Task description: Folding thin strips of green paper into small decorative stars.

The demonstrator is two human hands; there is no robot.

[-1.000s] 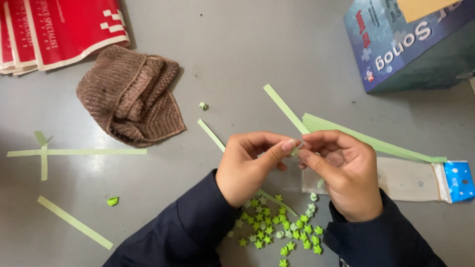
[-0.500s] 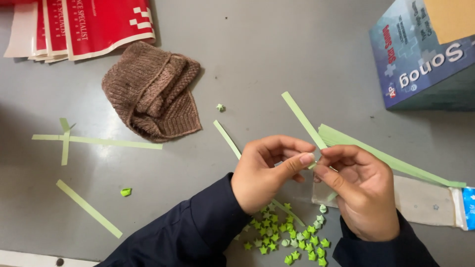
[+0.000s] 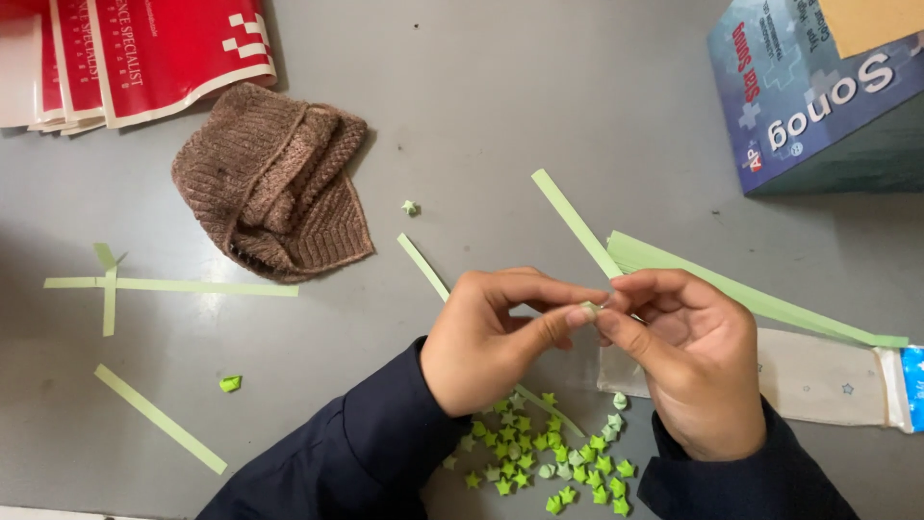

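We pinch a tiny folded paper star (image 3: pixel 589 310) between both hands just above the grey surface (image 3: pixel 500 125), near the middle of the scene: our left hand (image 3: pixel 486 337) closes thumb and forefinger on its left side, and our right hand (image 3: pixel 688 356) closes narrow fingers on its right side, where a pale green paper strip (image 3: pixel 576 221) runs away to the far side. We judge the star nearly weightless, thin and easy to crush, so it is best held by its edges with light fingertip pressure. A heap of finished green stars (image 3: pixel 539 462) lies near us below the hands, a brown knitted hat (image 3: pixel 274 188) sits far left, and a bundle of strips (image 3: pixel 751 299) lies right
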